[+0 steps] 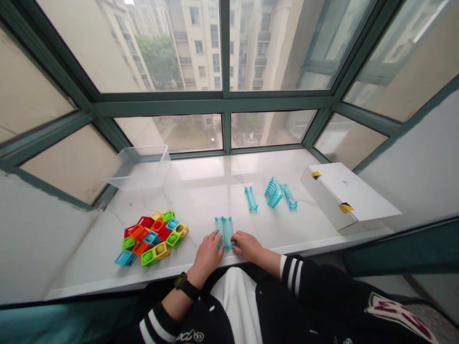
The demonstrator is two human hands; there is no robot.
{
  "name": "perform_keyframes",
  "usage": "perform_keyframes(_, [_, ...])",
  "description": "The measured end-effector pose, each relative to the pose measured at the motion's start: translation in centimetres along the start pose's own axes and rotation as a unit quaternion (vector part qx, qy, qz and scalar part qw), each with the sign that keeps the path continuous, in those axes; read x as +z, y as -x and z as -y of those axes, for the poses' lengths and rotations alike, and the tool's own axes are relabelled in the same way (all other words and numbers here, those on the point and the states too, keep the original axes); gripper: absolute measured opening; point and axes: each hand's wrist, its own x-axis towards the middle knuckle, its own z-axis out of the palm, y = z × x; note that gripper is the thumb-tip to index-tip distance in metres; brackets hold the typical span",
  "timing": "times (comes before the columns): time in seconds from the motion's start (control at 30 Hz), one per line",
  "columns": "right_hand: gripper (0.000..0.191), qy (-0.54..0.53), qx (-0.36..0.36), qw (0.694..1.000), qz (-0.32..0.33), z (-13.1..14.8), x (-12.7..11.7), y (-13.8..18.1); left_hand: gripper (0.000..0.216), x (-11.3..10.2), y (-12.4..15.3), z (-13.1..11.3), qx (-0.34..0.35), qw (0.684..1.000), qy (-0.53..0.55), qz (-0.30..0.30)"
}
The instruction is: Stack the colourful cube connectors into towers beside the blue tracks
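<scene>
A translucent teal plastic building piece (224, 231) lies flat on the white marble windowsill (201, 200), held between my left hand (208, 253) and my right hand (247, 246). My left fingertips press its left edge, and my right fingers meet its lower right corner. A black watch (185, 285) sits on my left wrist. Left of my left hand lies a heap of red, orange, green, yellow and blue plastic frame pieces (152, 237). Farther ahead are a teal rail piece (251, 198), a stacked teal bundle (275, 192) and another teal piece (290, 197).
A clear plastic bin (138, 167) stands at the far left of the sill against the window. A white box with yellow-and-black tape (347, 193) lies at the right. Dark green window frames (224, 102) rise behind the sill, and its front edge runs close to my body.
</scene>
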Motion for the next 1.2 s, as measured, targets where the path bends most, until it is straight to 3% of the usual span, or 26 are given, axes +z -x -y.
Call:
perform_keyframes(0.2, [0.024,-0.039,0.016,0.999,-0.022,-2.2,-0.4,1.4,0.041,0.3,-0.5,0.6,-0.019,0.999,-0.021,0.034])
perform_keyframes(0.37, [0.029,-0.072,0.002,0.997,-0.04,-4.1,-0.8,2.7,0.044,-0.2,-0.7,0.7,0.004,0.998,-0.04,0.043])
perform_keyframes(0.47, [0.03,-0.1,-0.005,0.993,-0.068,-4.8,-1.3,3.1,0.041,-1.0,-0.7,-0.1,0.007,0.999,-0.041,0.019])
perform_keyframes(0.6, [0.025,-0.143,-0.03,0.982,-0.118,-4.3,-2.6,2.9,0.04,-2.3,-1.0,-2.2,0.03,0.994,0.08,-0.062])
perform_keyframes(0.8, [0.022,-0.155,-0.053,0.969,-0.187,-2.6,-4.0,1.9,0.045,-2.5,-2.2,-5.2,0.018,0.94,0.339,-0.04])
perform_keyframes(1.0, [0.02,-0.137,-0.033,0.964,-0.225,-3.0,-4.6,1.5,0.05,-1.9,-3.1,-6.6,0.007,0.917,0.399,0.002])
perform_keyframes(1.2, [0.023,-0.113,0.0,0.957,-0.268,-5.1,-5.9,0.5,0.056,-1.1,-5.5,-7.9,0.019,0.918,0.396,0.019])
